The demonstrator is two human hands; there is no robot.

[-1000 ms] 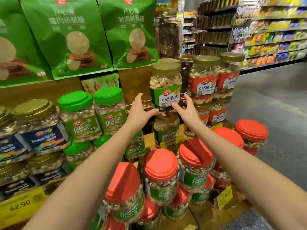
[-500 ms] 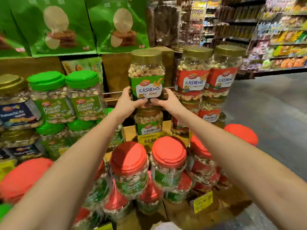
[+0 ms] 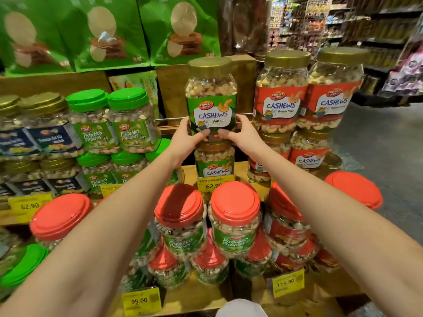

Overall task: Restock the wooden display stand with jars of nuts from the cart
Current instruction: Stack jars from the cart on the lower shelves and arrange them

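Note:
A clear jar of salted cashews (image 3: 211,92) with a gold lid and green label stands on top of another cashew jar (image 3: 214,160) on the wooden display stand (image 3: 187,170). My left hand (image 3: 186,136) grips its lower left side, thumb across the front of the label. On the lower right side my right hand (image 3: 240,131) grips it the same way. To its right stand red-label cashew jars (image 3: 282,97) stacked two high. The cart is out of view.
Green-lid pistachio jars (image 3: 109,121) and gold-lid mixed-nut jars (image 3: 45,131) fill the left shelf. Red-lid pistachio jars (image 3: 233,218) crowd the lower tier under my arms. Green snack bags (image 3: 107,33) hang behind. An aisle floor (image 3: 377,143) opens to the right.
Both hands closed in from beside the salted cashew jar and now grip its lower part. The jar still stands on the lower jar. My view moved closer.

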